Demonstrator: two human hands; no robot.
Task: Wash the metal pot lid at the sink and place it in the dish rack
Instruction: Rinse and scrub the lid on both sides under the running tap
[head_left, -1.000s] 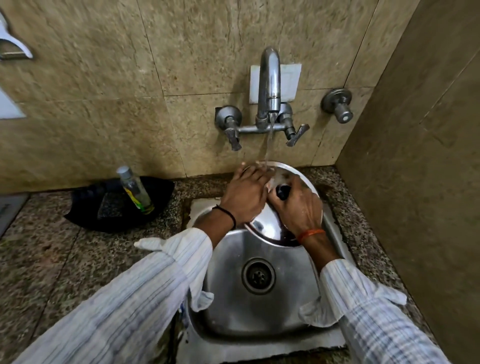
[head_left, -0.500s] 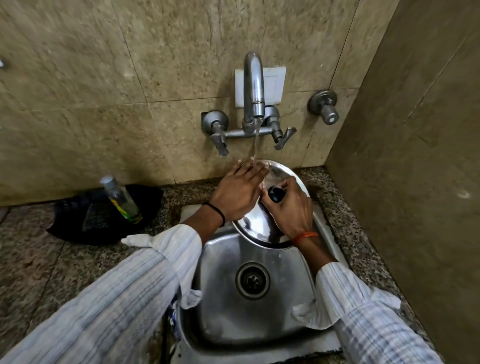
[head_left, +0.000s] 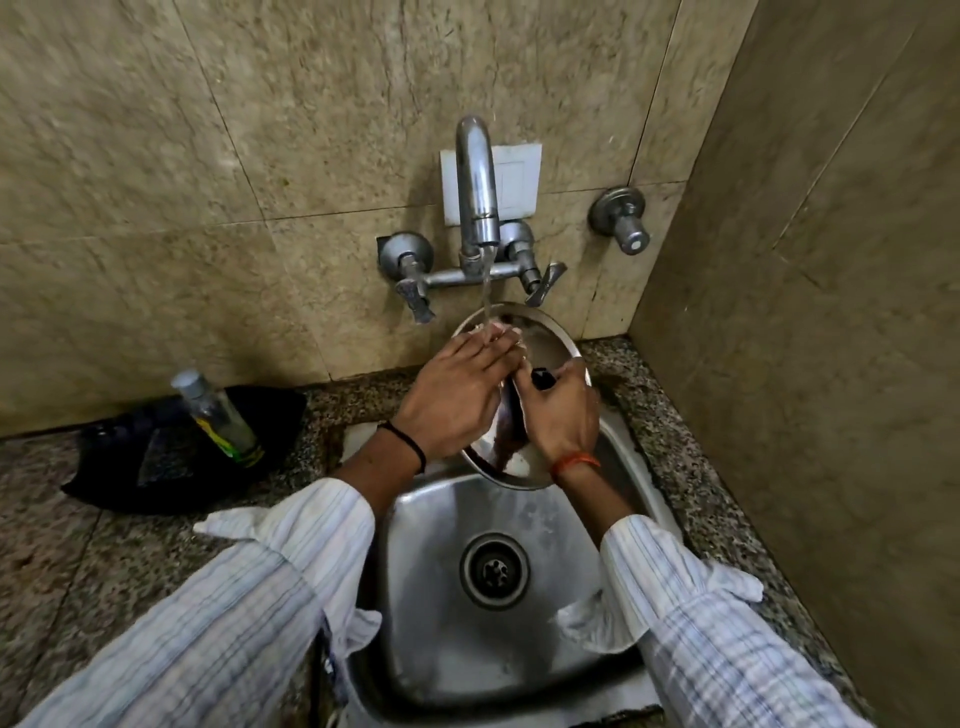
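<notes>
The round metal pot lid (head_left: 545, 332) is held tilted over the far end of the steel sink (head_left: 431, 597), under the running tap (head_left: 475, 187). My right hand (head_left: 558, 415) grips the lid by its black knob (head_left: 542, 376). My left hand (head_left: 457, 395) lies flat on the lid's left side, fingers stretched into the water stream. Both hands hide most of the lid's middle. No dish rack is in view.
A clear bottle (head_left: 218, 415) rests on a black cloth (head_left: 156, 457) on the speckled granite counter (head_left: 78, 561) left of the sink. A tiled wall stands close on the right. A second wall valve (head_left: 621, 218) sits right of the tap. The drain (head_left: 493, 569) lies mid-basin.
My left hand has slid up the lid so its fingertips are under the stream. The lid stays tilted under the tap. The view has shifted slightly right.
</notes>
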